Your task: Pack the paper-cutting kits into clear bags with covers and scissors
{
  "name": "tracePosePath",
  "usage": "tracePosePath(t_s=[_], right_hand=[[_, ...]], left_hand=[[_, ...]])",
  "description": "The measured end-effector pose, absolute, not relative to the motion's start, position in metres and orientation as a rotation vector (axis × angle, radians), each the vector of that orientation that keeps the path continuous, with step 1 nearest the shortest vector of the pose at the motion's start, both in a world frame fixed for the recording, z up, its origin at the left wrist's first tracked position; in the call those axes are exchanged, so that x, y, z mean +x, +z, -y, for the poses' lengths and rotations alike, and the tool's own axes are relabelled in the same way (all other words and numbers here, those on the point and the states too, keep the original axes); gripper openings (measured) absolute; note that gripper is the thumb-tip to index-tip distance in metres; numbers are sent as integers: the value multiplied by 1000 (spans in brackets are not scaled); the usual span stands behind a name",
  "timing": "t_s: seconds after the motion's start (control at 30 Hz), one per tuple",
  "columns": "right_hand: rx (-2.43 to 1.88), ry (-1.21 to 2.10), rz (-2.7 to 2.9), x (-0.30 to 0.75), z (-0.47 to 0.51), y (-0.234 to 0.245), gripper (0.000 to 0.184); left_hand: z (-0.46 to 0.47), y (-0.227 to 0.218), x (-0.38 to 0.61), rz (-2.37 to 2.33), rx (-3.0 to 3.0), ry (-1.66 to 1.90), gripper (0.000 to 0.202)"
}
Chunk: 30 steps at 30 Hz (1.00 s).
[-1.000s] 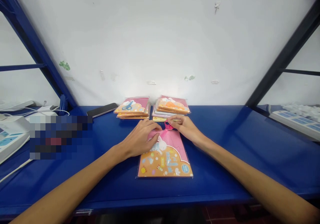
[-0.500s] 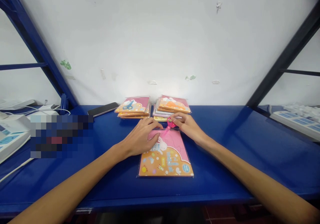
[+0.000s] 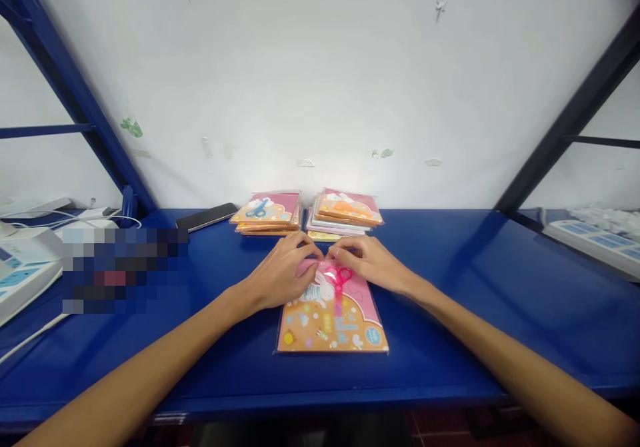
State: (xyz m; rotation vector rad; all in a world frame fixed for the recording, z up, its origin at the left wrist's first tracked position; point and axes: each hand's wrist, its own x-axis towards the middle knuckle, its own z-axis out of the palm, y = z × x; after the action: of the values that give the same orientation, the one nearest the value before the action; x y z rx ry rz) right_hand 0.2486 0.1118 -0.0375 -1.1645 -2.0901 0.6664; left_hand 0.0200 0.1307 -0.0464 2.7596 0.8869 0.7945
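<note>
On the blue worktop (image 3: 450,300), the left hand (image 3: 283,275) and right hand (image 3: 371,264) sit close together, fingertips at the top of a pink-and-orange craft packet (image 3: 333,320) at 6 o'clock, around pink scissors (image 3: 340,277) lying on it; stacked packets (image 3: 267,212) lie at 12 o'clock.

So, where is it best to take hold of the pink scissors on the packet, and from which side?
Take the pink scissors by their finger loops, coming from above with your right hand. The loops seem to lie flat on the rabbit-print packet, right beside that hand, and they are wider than the narrow blade end, which points toward you.
</note>
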Motion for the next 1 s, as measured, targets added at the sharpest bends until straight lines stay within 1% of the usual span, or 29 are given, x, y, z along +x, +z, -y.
tracePosePath(t_s=[0.1,0.23,0.3,0.4,0.57,0.77,0.93,1.0], right_hand=[[-1177,666,2040,250,-112,-34,32],[-1359,307,2155,256,-113,-33,33],[-1421,199,2226,260,-114,-34,35],[-1431,188,2298,265,-115,-36,36],[-1457,165,2341,266,-117,-37,23],[-1463,137,2347,264,-116,-38,36],[-1444,126,2350,261,-116,-40,37],[-1458,112,2323,261,-116,-40,34]], left_hand=[[-132,-47,20,-923,2760,780,20],[-134,-50,19,-1011,2749,724,26],[-135,-52,19,-1070,2722,712,27],[-136,-51,20,-1136,2670,747,24],[-139,-44,21,-1124,2590,783,28],[-137,-40,20,-1074,2605,774,26],[-136,-42,20,-1120,2638,767,22],[-137,-42,20,-1139,2625,782,23]])
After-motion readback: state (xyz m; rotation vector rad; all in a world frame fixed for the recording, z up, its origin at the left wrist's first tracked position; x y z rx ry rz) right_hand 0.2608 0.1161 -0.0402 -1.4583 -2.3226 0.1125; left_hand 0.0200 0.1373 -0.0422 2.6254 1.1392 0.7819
